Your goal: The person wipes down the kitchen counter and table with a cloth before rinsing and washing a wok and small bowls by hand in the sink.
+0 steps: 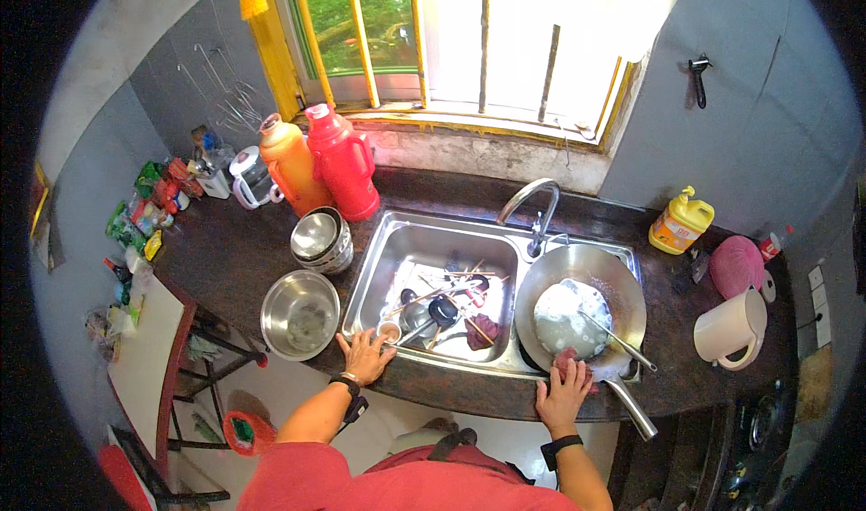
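Note:
My left hand [365,359] rests with spread fingers at the front left corner of the steel sink [380,240], beside a small brownish cup [388,334]. My right hand [567,390] grips a dark red cloth [568,361] at the near rim of a steel wok [541,294]. Cloudy, foamy water [568,321] fills the wok's bottom, and a metal utensil [626,348] leans in it. The wok sits over the sink's right side, its handle [632,409] pointing toward me. Inside the sink lie chopsticks [479,330], a black-ended ladle [443,311] and another dark red cloth [482,332].
A steel basin [301,348] and stacked bowls [321,240] stand left of the sink, before two thermos flasks [346,166] [291,162]. The curved faucet [534,189] rises behind it. On the right are a yellow detergent jug [680,223], a pink rounded item [736,264] and a cream pitcher [729,328].

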A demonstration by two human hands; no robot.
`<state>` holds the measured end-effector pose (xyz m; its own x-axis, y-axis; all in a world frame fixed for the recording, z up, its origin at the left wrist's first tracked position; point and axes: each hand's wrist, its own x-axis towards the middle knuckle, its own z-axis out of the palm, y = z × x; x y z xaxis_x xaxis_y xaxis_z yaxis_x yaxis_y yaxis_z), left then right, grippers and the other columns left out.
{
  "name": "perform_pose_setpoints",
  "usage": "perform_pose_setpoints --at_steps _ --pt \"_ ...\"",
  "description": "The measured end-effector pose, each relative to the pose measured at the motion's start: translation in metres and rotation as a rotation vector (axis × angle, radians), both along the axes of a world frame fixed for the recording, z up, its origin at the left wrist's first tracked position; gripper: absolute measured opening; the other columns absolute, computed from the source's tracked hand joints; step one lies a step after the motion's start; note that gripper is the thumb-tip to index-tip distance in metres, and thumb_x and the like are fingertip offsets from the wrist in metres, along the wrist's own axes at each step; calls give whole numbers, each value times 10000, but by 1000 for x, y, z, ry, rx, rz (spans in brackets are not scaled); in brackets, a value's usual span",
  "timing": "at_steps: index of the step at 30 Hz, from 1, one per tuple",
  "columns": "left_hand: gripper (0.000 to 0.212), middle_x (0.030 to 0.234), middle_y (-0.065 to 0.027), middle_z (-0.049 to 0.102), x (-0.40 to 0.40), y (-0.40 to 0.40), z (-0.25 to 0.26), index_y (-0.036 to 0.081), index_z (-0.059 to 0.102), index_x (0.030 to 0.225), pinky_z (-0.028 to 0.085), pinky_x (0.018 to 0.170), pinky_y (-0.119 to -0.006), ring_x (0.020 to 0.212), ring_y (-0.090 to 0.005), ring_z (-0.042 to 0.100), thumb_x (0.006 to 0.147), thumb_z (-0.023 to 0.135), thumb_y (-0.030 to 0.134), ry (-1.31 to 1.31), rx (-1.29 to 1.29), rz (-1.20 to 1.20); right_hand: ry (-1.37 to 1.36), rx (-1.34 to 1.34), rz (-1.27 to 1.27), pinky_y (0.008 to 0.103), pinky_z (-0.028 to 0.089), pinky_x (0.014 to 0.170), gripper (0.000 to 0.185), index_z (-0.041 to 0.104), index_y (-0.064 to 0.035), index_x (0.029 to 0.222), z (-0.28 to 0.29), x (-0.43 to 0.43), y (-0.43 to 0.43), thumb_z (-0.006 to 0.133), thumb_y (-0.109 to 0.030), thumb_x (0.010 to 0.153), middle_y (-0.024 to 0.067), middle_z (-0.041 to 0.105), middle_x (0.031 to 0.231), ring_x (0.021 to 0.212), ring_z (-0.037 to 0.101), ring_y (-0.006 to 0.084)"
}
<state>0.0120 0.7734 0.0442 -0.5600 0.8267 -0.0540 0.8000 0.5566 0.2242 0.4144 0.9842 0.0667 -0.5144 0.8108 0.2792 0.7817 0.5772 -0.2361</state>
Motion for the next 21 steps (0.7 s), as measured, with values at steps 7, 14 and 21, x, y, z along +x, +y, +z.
perform_pose_setpoints --at_steps 7,14,21 --pt "411 1352 -135 528 3 1 3 183 621 1284 103 1116 -736 1310 -347 430 962 609 439 45 115 -49 -14 11 -13 691 203 1143 396 662 -56 1173 1 -2 0 682 -321 879 219 449 1461 1422 316 458" --pt "438 1311 -140 546 5 1 5 139 634 1254 161 1131 -645 1265 -327 457 951 602 453 48 136 -67 -21 3 -9 694 192 1145 393 664 -68 1189 -2 -1 1 666 -332 898 212 449 1464 1422 318 449" --pt "412 1288 -144 564 1 2 4 114 655 1198 178 1121 -625 1243 -329 470 944 619 437 34 171 -85 -35 21 -27 697 193 1143 377 668 -83 1180 -1 -5 -1 667 -324 890 204 447 1459 1427 308 443"
